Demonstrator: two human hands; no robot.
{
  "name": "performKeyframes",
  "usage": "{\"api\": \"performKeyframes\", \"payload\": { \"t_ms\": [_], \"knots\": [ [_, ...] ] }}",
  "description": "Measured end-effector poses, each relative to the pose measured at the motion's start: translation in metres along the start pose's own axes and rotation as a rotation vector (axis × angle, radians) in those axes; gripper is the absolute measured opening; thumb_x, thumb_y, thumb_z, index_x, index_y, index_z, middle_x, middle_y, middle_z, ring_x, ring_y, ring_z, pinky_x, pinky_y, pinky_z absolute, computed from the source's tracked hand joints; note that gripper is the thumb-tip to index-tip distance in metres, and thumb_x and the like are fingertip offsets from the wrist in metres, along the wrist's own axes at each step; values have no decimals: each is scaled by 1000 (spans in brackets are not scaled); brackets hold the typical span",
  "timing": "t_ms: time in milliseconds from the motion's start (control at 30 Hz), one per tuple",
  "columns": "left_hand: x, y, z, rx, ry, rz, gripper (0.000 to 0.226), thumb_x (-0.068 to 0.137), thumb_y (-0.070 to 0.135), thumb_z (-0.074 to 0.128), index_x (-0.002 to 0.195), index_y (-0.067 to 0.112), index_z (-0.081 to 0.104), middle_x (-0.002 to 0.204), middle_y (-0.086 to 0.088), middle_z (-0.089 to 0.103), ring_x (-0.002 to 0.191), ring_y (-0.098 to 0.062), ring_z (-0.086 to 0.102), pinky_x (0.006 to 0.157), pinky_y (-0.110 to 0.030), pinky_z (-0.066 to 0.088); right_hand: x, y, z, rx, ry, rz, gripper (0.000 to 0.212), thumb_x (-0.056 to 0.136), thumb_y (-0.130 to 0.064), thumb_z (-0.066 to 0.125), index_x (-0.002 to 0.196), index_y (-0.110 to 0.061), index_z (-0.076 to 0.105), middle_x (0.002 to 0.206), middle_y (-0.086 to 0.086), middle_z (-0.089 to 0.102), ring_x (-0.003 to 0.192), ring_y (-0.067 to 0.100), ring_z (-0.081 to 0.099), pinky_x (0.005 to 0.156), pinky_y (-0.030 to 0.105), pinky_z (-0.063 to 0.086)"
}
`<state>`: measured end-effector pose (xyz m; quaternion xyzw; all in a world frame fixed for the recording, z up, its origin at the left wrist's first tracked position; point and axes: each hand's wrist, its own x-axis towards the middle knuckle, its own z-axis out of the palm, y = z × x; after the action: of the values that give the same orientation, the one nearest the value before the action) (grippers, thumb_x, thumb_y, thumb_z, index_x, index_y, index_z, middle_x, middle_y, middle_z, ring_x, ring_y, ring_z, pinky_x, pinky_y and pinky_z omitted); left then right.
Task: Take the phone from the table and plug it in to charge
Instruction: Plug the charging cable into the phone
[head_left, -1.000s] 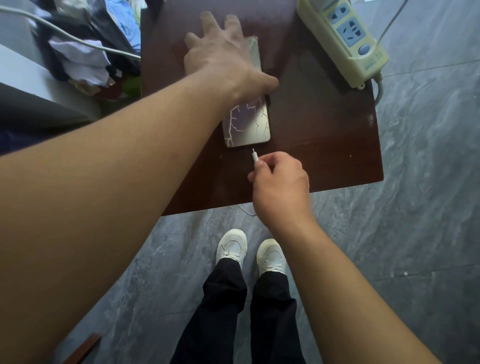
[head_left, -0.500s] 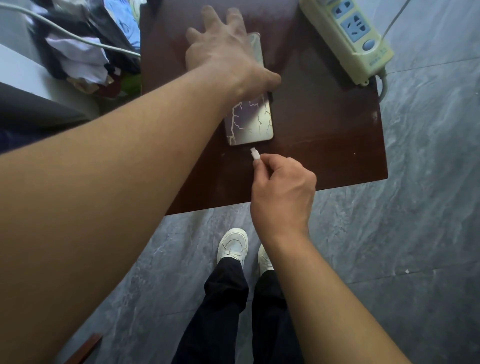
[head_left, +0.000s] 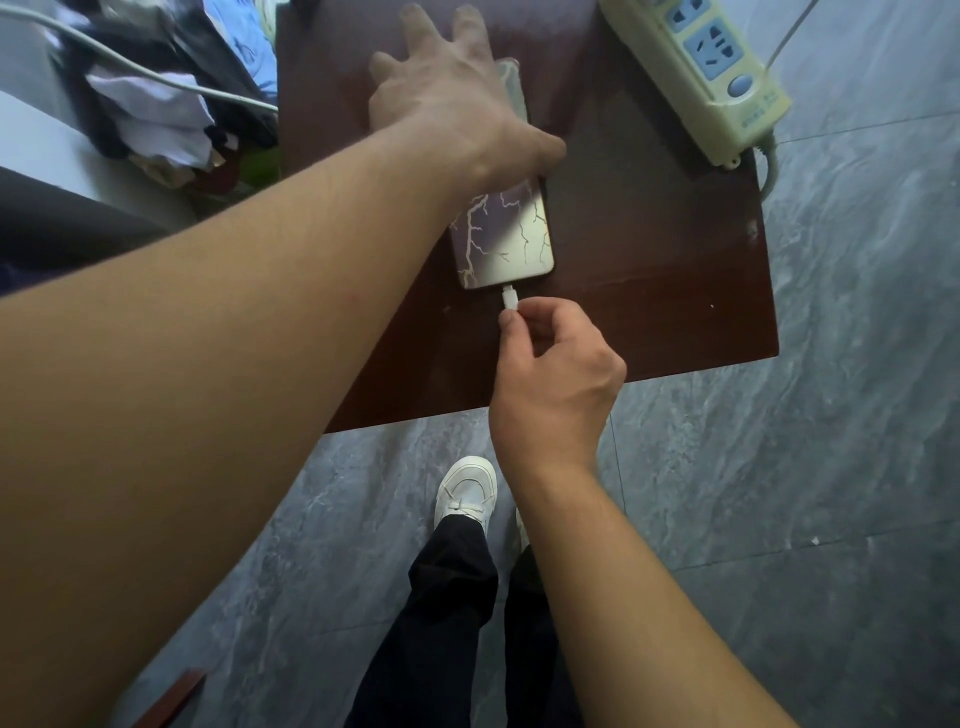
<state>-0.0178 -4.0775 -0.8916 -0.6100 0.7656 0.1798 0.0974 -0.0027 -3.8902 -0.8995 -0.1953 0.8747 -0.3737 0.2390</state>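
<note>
A phone (head_left: 501, 236) in a purple-to-cream case with a white crack pattern lies flat on the dark brown table (head_left: 649, 249). My left hand (head_left: 449, 104) lies spread over its far half and holds it against the table. My right hand (head_left: 550, 369) pinches a white charging plug (head_left: 509, 298) between thumb and forefinger. The plug's tip touches the middle of the phone's near edge; whether it sits inside the port I cannot tell. The cable behind the plug is hidden by my right hand.
A cream power strip (head_left: 701, 67) with blue sockets lies at the table's far right corner, its cord hanging over the edge. Piled clothes and a grey cable (head_left: 150, 109) lie left of the table. Grey stone floor (head_left: 831, 467) and my white shoes (head_left: 465, 493) are below.
My right hand moved the white plug forward, from a short gap off the phone's near edge to touching it. My left hand stayed on the phone.
</note>
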Motion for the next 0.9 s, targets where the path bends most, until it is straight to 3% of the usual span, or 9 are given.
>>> {"api": "performKeyframes", "payload": {
  "t_ms": [233, 400, 900],
  "knots": [
    [1, -1, -1, -3, -10, 1, 116, 56, 76, 73, 152, 25, 33, 155, -12, 34, 137, -43, 41, 91, -49, 51, 2, -4, 2, 40, -17, 48, 9, 95, -24, 69, 97, -17, 75, 83, -5, 72, 76, 12, 68, 72, 37, 60],
    [1, -1, -1, 14, -18, 10, 115, 56, 75, 73, 152, 25, 32, 157, -12, 32, 138, -44, 39, 90, -49, 51, 4, -4, 3, -3, -20, -10, 10, 95, -21, 70, 95, -14, 77, 81, -6, 71, 74, 8, 64, 70, 20, 51],
    [-1, 2, -4, 73, -43, 0, 114, 62, 75, 72, 154, 25, 28, 156, -13, 31, 139, -45, 37, 90, -51, 52, 9, -7, 7, -89, -27, -110, 15, 94, -12, 67, 83, -5, 74, 75, 4, 68, 67, 15, 61, 66, 32, 52]
  ]
}}
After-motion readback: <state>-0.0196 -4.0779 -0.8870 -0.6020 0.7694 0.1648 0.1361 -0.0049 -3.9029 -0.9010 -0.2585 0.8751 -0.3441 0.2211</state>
